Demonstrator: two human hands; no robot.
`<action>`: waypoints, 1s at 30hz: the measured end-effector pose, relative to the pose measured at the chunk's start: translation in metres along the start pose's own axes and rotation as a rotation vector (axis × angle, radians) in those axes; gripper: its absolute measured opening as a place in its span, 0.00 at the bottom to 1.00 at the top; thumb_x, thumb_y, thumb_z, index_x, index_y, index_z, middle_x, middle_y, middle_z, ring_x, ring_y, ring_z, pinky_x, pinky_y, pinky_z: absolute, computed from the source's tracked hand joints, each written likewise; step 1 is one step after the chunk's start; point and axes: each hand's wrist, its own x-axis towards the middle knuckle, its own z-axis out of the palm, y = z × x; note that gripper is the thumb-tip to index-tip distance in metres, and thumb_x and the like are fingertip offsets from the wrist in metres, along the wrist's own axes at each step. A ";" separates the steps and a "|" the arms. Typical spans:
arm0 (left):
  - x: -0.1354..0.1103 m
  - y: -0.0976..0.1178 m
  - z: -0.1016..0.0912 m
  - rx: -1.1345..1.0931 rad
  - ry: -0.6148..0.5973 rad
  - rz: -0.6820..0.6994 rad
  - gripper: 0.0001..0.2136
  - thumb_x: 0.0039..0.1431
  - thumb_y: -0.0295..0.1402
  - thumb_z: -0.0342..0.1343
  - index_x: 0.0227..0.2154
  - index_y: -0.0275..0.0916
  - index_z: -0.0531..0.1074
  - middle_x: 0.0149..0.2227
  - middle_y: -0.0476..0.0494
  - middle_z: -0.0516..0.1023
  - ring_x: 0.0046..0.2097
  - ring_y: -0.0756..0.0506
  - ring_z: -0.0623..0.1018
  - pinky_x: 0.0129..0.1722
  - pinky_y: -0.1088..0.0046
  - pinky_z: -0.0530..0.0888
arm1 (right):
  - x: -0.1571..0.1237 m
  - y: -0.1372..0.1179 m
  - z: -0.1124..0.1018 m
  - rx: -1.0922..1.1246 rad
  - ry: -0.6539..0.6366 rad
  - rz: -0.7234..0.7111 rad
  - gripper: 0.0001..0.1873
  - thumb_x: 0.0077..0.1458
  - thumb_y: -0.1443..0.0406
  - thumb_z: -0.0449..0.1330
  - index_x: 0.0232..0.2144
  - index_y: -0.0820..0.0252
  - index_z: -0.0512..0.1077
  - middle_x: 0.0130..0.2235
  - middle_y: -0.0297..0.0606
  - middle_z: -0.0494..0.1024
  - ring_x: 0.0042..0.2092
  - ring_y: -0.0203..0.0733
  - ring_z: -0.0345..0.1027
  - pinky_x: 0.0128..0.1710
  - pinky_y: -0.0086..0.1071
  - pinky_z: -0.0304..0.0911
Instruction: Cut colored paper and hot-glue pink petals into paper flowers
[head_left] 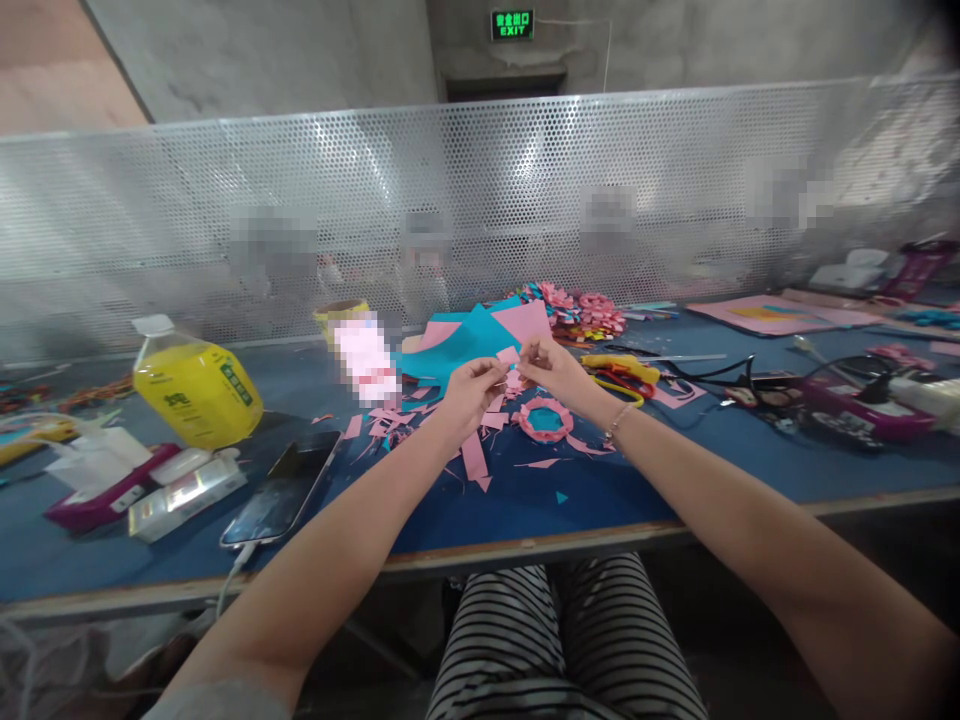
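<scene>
My left hand (472, 390) and my right hand (553, 368) meet over the middle of the table, fingertips pinched. Between them is a small piece of pink paper (508, 356), with the fingers of both closed at its edges. Just below my right hand lies a pink paper ring (547, 420) with a ruffled rim and a blue centre. Pink paper scraps (474, 458) are scattered under my hands. Behind them rest a blue paper sheet (472, 338) and a pink sheet (529, 320).
Yellow-handled scissors (622, 370) lie to the right. A pile of pink paper pieces (592, 312) sits at the back. On the left are a jug of yellow liquid (196, 390), a phone (283, 492) on a cable, and a purple tissue box (112, 490). A perforated metal screen (495, 200) stands behind.
</scene>
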 end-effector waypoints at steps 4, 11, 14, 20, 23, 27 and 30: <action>-0.001 0.000 0.002 -0.001 0.026 -0.004 0.11 0.34 0.31 0.66 0.17 0.34 0.69 0.19 0.52 0.66 0.23 0.56 0.65 0.26 0.77 0.63 | 0.001 0.004 -0.001 -0.040 0.022 -0.040 0.09 0.45 0.63 0.58 0.27 0.57 0.60 0.25 0.28 0.64 0.26 0.31 0.62 0.27 0.29 0.62; 0.000 0.001 0.001 0.019 0.030 0.012 0.09 0.36 0.31 0.65 0.18 0.34 0.70 0.19 0.51 0.66 0.23 0.55 0.64 0.26 0.75 0.63 | 0.001 0.004 0.000 -0.088 0.033 -0.010 0.09 0.45 0.61 0.58 0.24 0.58 0.62 0.22 0.29 0.65 0.26 0.33 0.61 0.27 0.30 0.61; 0.000 0.000 0.000 0.026 0.019 0.028 0.09 0.36 0.31 0.64 0.17 0.34 0.69 0.19 0.52 0.66 0.23 0.55 0.64 0.26 0.76 0.62 | 0.000 0.003 0.000 -0.070 0.036 -0.002 0.09 0.44 0.61 0.58 0.25 0.58 0.63 0.24 0.29 0.66 0.26 0.32 0.61 0.28 0.29 0.61; 0.000 -0.001 0.002 0.003 0.027 0.008 0.13 0.33 0.33 0.66 0.19 0.34 0.67 0.19 0.53 0.66 0.24 0.55 0.66 0.28 0.76 0.64 | 0.001 0.005 0.002 -0.032 0.046 0.024 0.09 0.45 0.60 0.58 0.26 0.58 0.62 0.25 0.31 0.69 0.29 0.35 0.66 0.30 0.31 0.64; 0.000 -0.002 0.001 0.030 0.069 0.013 0.16 0.33 0.34 0.66 0.24 0.36 0.65 0.22 0.52 0.68 0.26 0.53 0.69 0.31 0.74 0.66 | 0.003 0.005 0.001 -0.014 0.102 0.031 0.09 0.45 0.60 0.58 0.24 0.57 0.62 0.24 0.31 0.68 0.30 0.36 0.67 0.30 0.32 0.64; 0.001 -0.014 -0.003 0.463 0.038 0.125 0.15 0.34 0.37 0.65 0.23 0.38 0.66 0.25 0.48 0.71 0.29 0.48 0.70 0.32 0.71 0.66 | 0.006 0.004 -0.006 0.075 0.204 0.049 0.10 0.42 0.60 0.60 0.23 0.57 0.62 0.26 0.31 0.70 0.32 0.36 0.68 0.33 0.32 0.65; 0.001 -0.026 -0.004 0.779 -0.083 0.251 0.12 0.34 0.37 0.64 0.18 0.40 0.67 0.23 0.45 0.70 0.30 0.45 0.69 0.31 0.71 0.63 | 0.007 0.002 -0.012 0.184 0.276 0.064 0.11 0.39 0.60 0.61 0.22 0.58 0.62 0.25 0.31 0.70 0.32 0.35 0.68 0.33 0.30 0.65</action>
